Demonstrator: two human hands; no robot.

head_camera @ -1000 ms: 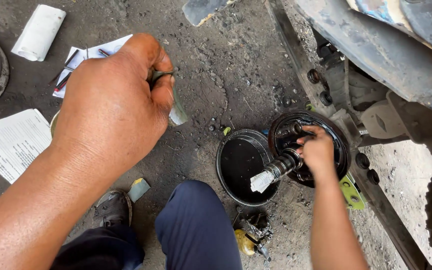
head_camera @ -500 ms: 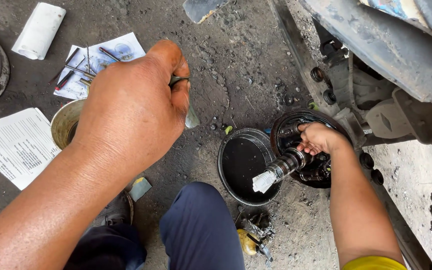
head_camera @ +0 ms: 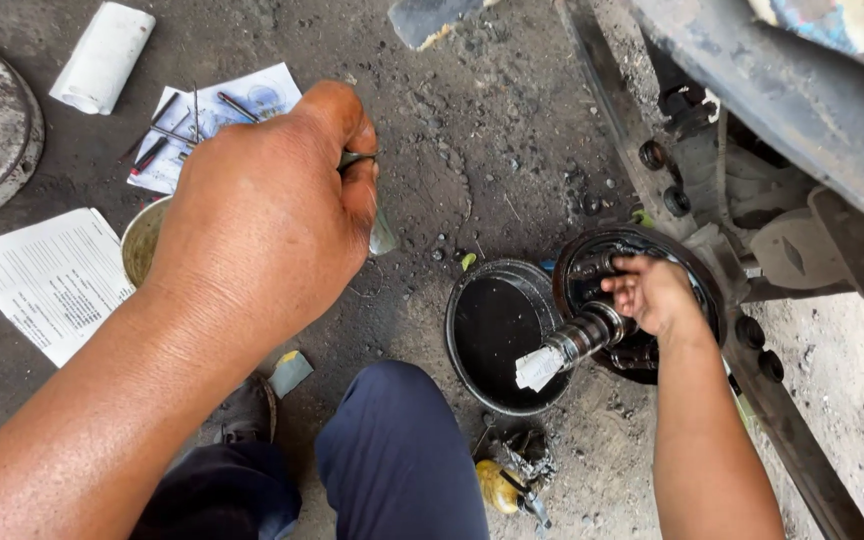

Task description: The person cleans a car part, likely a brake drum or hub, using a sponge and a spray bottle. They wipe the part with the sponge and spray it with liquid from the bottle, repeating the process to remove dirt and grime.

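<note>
A: The fingers [head_camera: 352, 175] of the left hand [head_camera: 262, 215] are curling tight around a small metal tool [head_camera: 380, 232], only its grey tip showing below the fist. Why so high off the ground?

B: It is hanging near the camera, above a tin cup [head_camera: 140, 238] and some printed sheets [head_camera: 52, 280], probably so the tool is staying out of the grit. The right hand [head_camera: 652, 292] is doing the closer work.

A: Where exactly?

B: It is reaching into the round brake hub [head_camera: 697, 290] on the vehicle's underside, fingers bent and gripping something inside at the base of the axle stub [head_camera: 580, 340] (what, I cannot tell; the hand is hiding it).

A: And the black pan [head_camera: 497, 330]?

B: It is lying on the ground just beside the hub, under the stub's wrapped end, likely there for catching drips.

A: Anything else around?

B: A sheet with thin rods [head_camera: 214, 125] is lying farther off, and a white roll [head_camera: 102, 58].
</note>
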